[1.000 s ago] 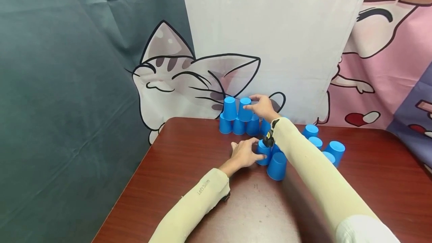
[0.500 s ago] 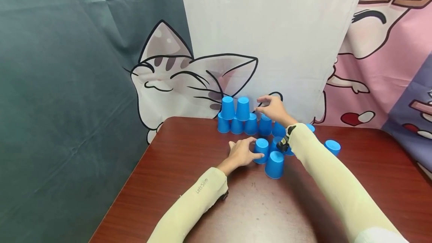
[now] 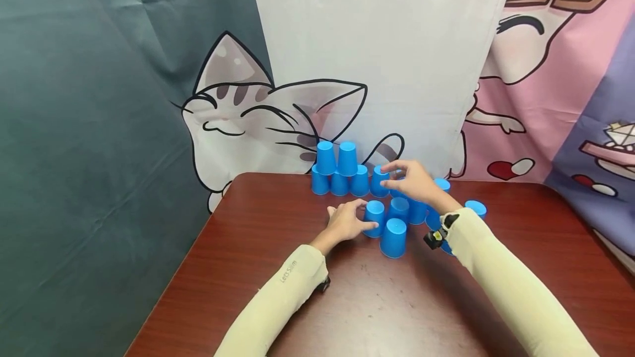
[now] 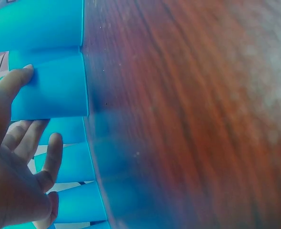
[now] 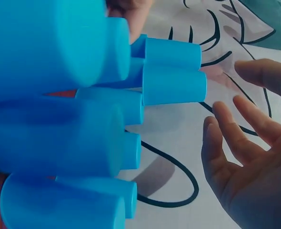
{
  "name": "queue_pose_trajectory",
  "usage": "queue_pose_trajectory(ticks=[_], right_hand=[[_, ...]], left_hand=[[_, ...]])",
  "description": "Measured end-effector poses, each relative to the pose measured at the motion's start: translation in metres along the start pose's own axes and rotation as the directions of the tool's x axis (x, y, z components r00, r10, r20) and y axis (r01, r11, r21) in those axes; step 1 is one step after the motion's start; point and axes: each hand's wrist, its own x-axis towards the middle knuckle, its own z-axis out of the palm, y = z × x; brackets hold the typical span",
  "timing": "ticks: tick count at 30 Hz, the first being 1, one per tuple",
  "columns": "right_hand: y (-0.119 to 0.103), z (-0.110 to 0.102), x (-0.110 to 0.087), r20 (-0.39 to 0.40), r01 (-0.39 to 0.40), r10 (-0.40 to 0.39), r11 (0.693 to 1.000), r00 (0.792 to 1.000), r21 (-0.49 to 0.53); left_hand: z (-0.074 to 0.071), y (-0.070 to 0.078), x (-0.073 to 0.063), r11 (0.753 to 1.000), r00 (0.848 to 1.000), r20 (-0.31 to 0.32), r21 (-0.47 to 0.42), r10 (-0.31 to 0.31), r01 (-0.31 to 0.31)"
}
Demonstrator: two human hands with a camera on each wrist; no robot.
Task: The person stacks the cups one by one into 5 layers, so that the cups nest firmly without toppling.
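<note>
Several blue cups stand upside down on the brown table. My left hand point(image 3: 344, 220) holds a blue cup point(image 3: 374, 220), thumb on its near side and fingers towards the back; in the left wrist view the thumb lies against this cup point(image 4: 50, 90). A front cup point(image 3: 393, 239) and a middle cup point(image 3: 399, 209) stand close beside it. My right hand point(image 3: 414, 182) hovers above the right part of the cups with nothing in its fingers, which are loosely bent in the right wrist view. Two upper cups point(image 3: 348, 158) rest on the back row point(image 3: 320, 182).
More blue cups point(image 3: 475, 208) stand to the right, partly hidden behind the right forearm. The table point(image 3: 258, 225) ends at a hanging cloth point(image 3: 397, 59) printed with a cat and other cartoon figures. Its left edge slants towards the front.
My right hand has left the second upper cup and moved right, then lower, staying free of any cup. My left hand keeps its place at the same cup. The view has turned slightly right.
</note>
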Motion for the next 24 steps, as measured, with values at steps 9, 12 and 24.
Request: queue_pose_trajectory(ticks=[9,12,24], right_hand=[[0.006,-0.002,-0.036,0.137,0.011,0.003,0.995,0.991,-0.099],[0.009,-0.002,-0.045,0.170,0.004,0.014,0.994,0.985,-0.110],[0.018,0.001,-0.068,0.238,-0.034,0.059,0.993,0.969,-0.109]], left_hand=[[0.000,-0.002,0.001,1.000,1.000,0.003,-0.016,-0.003,0.003],[0.000,-0.001,0.002,1.000,1.000,-0.001,-0.008,-0.003,0.003],[-0.007,0.010,0.012,0.999,0.995,-0.096,-0.047,0.006,-0.010]])
